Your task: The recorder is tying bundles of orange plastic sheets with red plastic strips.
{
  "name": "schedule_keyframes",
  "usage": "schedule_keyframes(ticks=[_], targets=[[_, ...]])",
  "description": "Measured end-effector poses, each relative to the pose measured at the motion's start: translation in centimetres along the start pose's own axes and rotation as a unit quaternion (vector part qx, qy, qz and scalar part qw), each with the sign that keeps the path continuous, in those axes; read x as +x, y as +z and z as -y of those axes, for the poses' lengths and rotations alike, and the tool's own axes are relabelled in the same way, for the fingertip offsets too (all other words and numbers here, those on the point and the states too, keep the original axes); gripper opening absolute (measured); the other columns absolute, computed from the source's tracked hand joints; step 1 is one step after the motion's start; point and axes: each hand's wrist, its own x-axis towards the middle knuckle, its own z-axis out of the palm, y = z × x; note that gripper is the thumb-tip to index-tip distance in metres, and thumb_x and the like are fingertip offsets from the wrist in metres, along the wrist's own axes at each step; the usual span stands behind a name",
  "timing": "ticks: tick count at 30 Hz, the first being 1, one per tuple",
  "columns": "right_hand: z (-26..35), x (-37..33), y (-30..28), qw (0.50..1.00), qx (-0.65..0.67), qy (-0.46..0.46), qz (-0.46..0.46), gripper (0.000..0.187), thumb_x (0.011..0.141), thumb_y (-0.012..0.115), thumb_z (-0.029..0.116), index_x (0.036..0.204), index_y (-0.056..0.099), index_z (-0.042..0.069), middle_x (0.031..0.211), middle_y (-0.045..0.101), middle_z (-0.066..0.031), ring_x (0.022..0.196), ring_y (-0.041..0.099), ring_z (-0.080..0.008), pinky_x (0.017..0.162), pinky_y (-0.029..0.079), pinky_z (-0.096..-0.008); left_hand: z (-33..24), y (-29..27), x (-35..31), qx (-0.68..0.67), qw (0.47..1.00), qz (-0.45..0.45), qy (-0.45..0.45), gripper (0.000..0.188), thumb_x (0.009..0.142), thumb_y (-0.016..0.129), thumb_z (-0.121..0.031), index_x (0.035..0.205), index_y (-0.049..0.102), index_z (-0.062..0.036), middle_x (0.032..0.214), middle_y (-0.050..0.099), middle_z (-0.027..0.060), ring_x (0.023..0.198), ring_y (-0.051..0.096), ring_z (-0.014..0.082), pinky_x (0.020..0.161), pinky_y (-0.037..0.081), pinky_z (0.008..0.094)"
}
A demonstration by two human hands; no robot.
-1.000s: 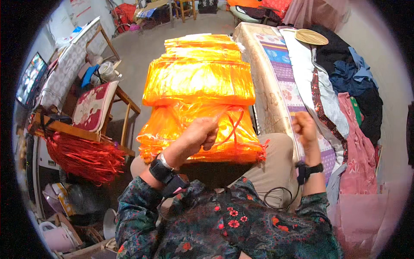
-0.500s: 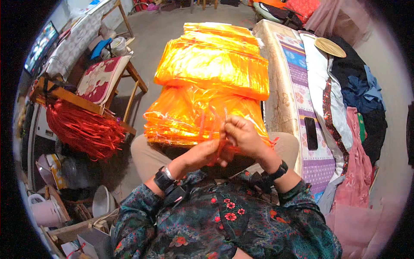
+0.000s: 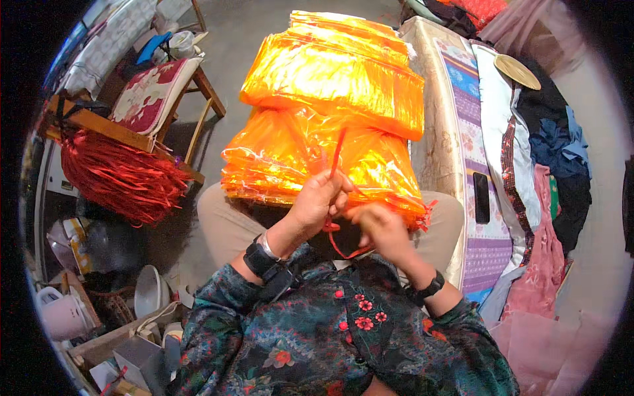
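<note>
Between my knees stands a thick stack of shiny orange plastic bags [image 3: 330, 76], its near part gathered and fanned out. In front of its near edge, my left hand [image 3: 318, 203] pinches a thin red plastic strip [image 3: 339, 148]. One end of the strip points up past my fingers, and a loop of it hangs below toward my right hand. My right hand [image 3: 384, 230] is just to the right, fingers curled but smeared by motion. Whether it grips the strip, I cannot tell.
A bundle of red strips [image 3: 122, 175] hangs from a wooden bar at left, beside a cushioned chair [image 3: 148, 96]. On the right, a padded bench [image 3: 426, 99] holds a black phone [image 3: 481, 198] and clothes [image 3: 551, 125]. A white basin [image 3: 150, 290] and a pink jug [image 3: 65, 313] are at lower left.
My hands have drawn apart: the left has risen with the strip, the right has shifted right and lower. A loop of strip now shows beneath them. The stack appears slightly higher in view.
</note>
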Motion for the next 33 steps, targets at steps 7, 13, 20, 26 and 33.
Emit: schedule_keyframes(ticks=[7, 13, 20, 26, 33], targets=[[1.2, 4.2, 0.8, 0.993, 0.02, -0.101, -0.061, 0.018, 0.073, 0.062, 0.009, 0.086, 0.058, -0.002, 0.073, 0.053, -0.0032, 0.063, 0.05, -0.0097, 0.057, 0.041, -0.0221, 1.2, 0.1, -0.3, 0.02, 0.996, -0.031, -0.076, 0.027, 0.09, 0.038, -0.027, 0.094, 0.053, -0.0054, 0.067, 0.053, 0.0, 0.049, 0.044, 0.0047, 0.042, 0.034, 0.016], [1.8, 4.0, 1.0, 0.959, -0.182, -0.2, -0.09, 0.017, 0.069, 0.066, 0.008, 0.082, 0.059, -0.001, 0.073, 0.049, -0.0038, 0.065, 0.051, -0.0103, 0.058, 0.042, -0.0218, 1.4, -0.2, 0.0, -0.078, 0.993, -0.029, -0.082, 0.031, 0.09, 0.036, -0.026, 0.105, 0.049, -0.0013, 0.074, 0.055, 0.0032, 0.056, 0.048, 0.008, 0.045, 0.038, 0.0169], [3.5, 5.7, 0.3, 0.975, 0.146, -0.136, -0.099, 0.005, 0.074, 0.06, 0.002, 0.077, 0.056, 0.0, 0.069, 0.058, -0.0022, 0.06, 0.054, -0.0068, 0.056, 0.045, -0.0203, 1.0, 0.2, -0.2, -0.042, 0.988, 0.001, -0.146, 0.035, 0.091, 0.032, -0.031, 0.091, 0.048, 0.0002, 0.062, 0.056, 0.0114, 0.043, 0.052, 0.0132, 0.035, 0.04, 0.0194], [4.5, 6.4, -0.3, 0.971, 0.084, -0.173, -0.14, 0.007, 0.072, 0.062, 0.002, 0.076, 0.058, -0.001, 0.072, 0.06, -0.0032, 0.062, 0.054, -0.0059, 0.057, 0.045, -0.0201, 1.7, 0.3, -0.8, 0.01, 0.988, 0.011, -0.154, 0.029, 0.088, 0.038, -0.027, 0.088, 0.05, 0.0, 0.057, 0.056, 0.0095, 0.039, 0.047, 0.0109, 0.034, 0.033, 0.0192], [4.5, 6.7, -0.8, 0.972, 0.073, -0.185, -0.127, 0.007, 0.071, 0.062, 0.002, 0.075, 0.058, -0.001, 0.074, 0.061, -0.0059, 0.063, 0.056, -0.0078, 0.057, 0.046, -0.0207, 1.8, 0.9, -1.0, 0.061, 0.986, -0.015, -0.154, 0.021, 0.089, 0.037, -0.019, 0.086, 0.049, -0.0013, 0.054, 0.055, 0.0073, 0.036, 0.045, 0.0099, 0.033, 0.033, 0.0181]])
